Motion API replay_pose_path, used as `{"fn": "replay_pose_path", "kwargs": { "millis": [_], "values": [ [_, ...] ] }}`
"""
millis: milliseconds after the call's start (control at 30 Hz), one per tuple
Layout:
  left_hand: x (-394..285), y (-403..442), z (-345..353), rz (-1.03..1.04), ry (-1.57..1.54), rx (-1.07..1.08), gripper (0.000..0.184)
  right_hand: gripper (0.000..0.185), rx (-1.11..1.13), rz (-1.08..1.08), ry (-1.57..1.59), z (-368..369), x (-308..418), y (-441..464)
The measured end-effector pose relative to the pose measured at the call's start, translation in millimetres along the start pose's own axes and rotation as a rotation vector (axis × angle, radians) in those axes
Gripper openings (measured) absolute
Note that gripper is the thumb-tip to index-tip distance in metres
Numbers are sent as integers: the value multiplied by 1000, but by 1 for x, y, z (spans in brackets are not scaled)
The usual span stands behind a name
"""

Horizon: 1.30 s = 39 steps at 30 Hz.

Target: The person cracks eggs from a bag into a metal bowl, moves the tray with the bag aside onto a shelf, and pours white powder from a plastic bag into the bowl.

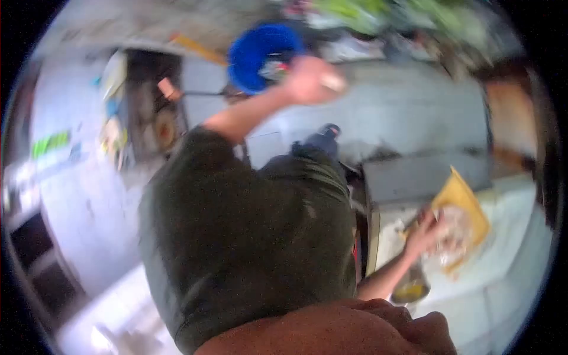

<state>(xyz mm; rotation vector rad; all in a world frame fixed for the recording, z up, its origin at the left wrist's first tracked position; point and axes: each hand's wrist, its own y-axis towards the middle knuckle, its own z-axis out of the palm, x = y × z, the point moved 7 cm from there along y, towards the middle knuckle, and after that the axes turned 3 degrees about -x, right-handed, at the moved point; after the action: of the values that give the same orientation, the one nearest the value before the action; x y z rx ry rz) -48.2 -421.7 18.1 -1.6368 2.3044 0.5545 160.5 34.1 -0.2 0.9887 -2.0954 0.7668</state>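
Two separate points of contact or approach are noted, the person's torso in a dark green shirt (248,225) being seen between them. At the right of the frame, the right hand (427,232) is placed against a pale, blurred heap (455,234), which lies on a yellow board (464,192) set on a white worktop (512,228). The fingers appear bent toward the heap; whether it is pinched or merely touched cannot be told. The material of the heap cannot be established either. A small vessel (418,273) with yellow contents is observed just beside the board, below the right hand. At the upper centre, the left hand (310,80) is extended near the right edge of a blue bucket (239,62), in which pale packaging (273,68) is seen. The left fingers are smeared by motion blur and appear curled; whether anything is gripped cannot be determined. Green goods (355,12) are recorded along the top edge. The step in hand is judged to be the handling of the heap on the board, while the left arm is directed toward the bucket area. For any further handling, a controlled hold on the heap is judged to be required, and the adjacent vessel should be kept undisturbed.
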Motion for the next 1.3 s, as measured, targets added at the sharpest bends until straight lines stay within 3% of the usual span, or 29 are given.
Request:
{"fn": "replay_pose_path", "kwargs": {
  "millis": [33,67,133,167,200,267,300,367,433,500,533,600,667,700,767,800,867,967,1000,1067,1200,1300],
  "values": [
    [39,-5,-10,-324,-13,146,34,45,4,6,-125,3,-9,0],
    [81,-14,-14,-125,266,9,50,45,-23,-23,-38,9,-11,-3],
    [159,-44,-7,-175,475,155,81,44,-86,16,-106,7,5,-16],
    [189,-65,4,-307,643,328,84,43,-126,31,-163,0,3,-22],
    [215,-84,15,-460,609,507,82,42,-231,-33,-278,-18,1,-30],
    [220,-87,46,-506,583,564,74,40,-408,-173,-499,-36,-11,-17],
    [197,-83,50,-474,546,527,64,34,-563,-281,-611,-52,5,-23],
    [144,-69,75,-374,401,558,51,29,-699,-202,-408,-86,-8,-19],
    [89,-48,129,-12,251,381,49,25,-454,-46,-374,-98,-38,5],
    [-10,-33,181,206,54,383,43,24,-224,41,-514,-100,-61,21],
    [-76,-27,194,368,-163,339,40,25,-105,8,-577,-99,-84,31],
    [-232,-14,200,620,-225,524,37,26,98,28,-681,-97,-120,42],
    [-346,-31,213,1009,-518,425,32,27,264,139,-758,-100,-135,44],
    [-396,-40,213,1131,-412,537,33,28,255,133,-811,-107,-138,40],
    [-457,-56,231,1324,-467,438,37,31,233,110,-917,-116,-133,39],
    [-473,-55,238,1284,-428,463,37,41,126,203,-929,-128,-94,28],
    [-498,-52,241,1204,-358,517,39,46,51,225,-884,-142,-92,22],
    [-496,-43,251,995,43,750,41,52,-60,293,-842,-162,-88,9],
    [-493,-41,245,978,-11,623,38,54,-117,298,-869,-168,-92,8],
    [-489,-41,243,1049,12,592,32,61,-209,330,-904,-177,-94,7],
    [-485,-50,245,1150,33,470,23,51,-197,390,-913,-182,-80,7],
    [-480,-48,244,1103,-51,449,19,50,-164,428,-914,-181,-72,14]
  ]
}}
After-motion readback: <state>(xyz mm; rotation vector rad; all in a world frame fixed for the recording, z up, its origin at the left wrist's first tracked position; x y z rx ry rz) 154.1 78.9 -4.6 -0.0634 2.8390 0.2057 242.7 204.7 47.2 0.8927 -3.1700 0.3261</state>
